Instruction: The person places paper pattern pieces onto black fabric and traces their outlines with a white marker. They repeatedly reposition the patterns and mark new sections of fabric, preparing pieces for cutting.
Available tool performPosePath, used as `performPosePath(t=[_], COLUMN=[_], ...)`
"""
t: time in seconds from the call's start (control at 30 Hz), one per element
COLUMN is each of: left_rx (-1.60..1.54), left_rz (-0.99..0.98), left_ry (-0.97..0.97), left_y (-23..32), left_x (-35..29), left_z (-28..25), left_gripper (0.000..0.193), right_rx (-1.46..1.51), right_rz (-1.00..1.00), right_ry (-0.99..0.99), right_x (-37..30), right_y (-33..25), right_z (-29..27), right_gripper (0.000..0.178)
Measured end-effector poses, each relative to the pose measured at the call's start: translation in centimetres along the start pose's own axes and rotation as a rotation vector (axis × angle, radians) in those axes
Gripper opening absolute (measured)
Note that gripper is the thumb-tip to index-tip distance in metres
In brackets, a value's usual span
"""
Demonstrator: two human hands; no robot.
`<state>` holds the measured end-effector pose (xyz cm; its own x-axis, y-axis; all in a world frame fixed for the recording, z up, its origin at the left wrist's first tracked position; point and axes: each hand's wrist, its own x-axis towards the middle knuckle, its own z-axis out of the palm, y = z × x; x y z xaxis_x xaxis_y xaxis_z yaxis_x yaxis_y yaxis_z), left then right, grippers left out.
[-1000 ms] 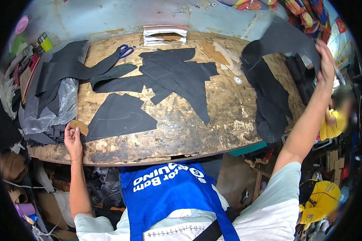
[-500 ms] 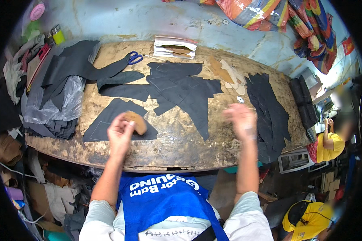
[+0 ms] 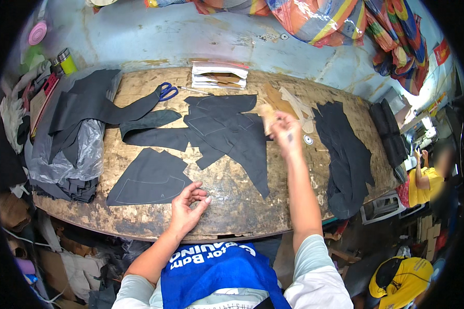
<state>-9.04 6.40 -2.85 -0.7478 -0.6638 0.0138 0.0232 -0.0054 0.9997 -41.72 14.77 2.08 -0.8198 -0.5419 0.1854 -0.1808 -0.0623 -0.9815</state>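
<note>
So a small tan block (image 3: pixel 267 117) is being gripped in the right hand (image 3: pixel 286 135) and held just above the big dark fabric piece (image 3: pixel 232 131) mid-surface, probably chalk for marking outlines, though it's being blurred. Meanwhile the left hand (image 3: pixel 188 206) is being kept empty, fingers loosely spread, hovering near the front edge of the wooden surface (image 3: pixel 227 206) beside a smaller cut piece (image 3: pixel 149 180), likely ready for flattening cloth.

The worktable (image 3: pixel 242 206) is bare wood, rough, stained and worn pale (its near edge darker). On it lie matt black cloth pieces (image 3: pixel 227 129); left of them, crinkled glossy plastic sheeting (image 3: pixel 82 154). Behind them sit blue-handled scissors (image 3: pixel 166 91) with smooth plastic grips and stacked paper (image 3: pixel 219 76).
</note>
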Motion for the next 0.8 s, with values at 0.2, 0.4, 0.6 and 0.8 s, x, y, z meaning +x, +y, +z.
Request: performPosePath(t=[0.2,0.4,0.6,0.8], left_rx=[0.116,0.59,0.766,0.742], left_rz=[0.088,0.182,0.499,0.435], left_ry=[0.062,-0.152,-0.155,-0.222], left_y=[0.6,3.6,2.5,0.5], left_x=[0.4,4.0,8.4,8.3], left_z=[0.5,-0.2,0.2,-0.1], left_gripper=[0.032,0.027,0.026,0.027], right_rx=[-0.731,-1.168,-1.379,-1.377], right_rz=[-0.303,-0.264,0.054,0.024], right_ry=[0.319,-0.138,-0.289,-0.275], right_x=[4.7,2.8,4.4,5.2], right_y=[-0.1,-0.9,-2.9,-2.6], right_z=[2.0,10.8,13.3,14.1], right_gripper=[0.038,0.014,0.023,0.033])
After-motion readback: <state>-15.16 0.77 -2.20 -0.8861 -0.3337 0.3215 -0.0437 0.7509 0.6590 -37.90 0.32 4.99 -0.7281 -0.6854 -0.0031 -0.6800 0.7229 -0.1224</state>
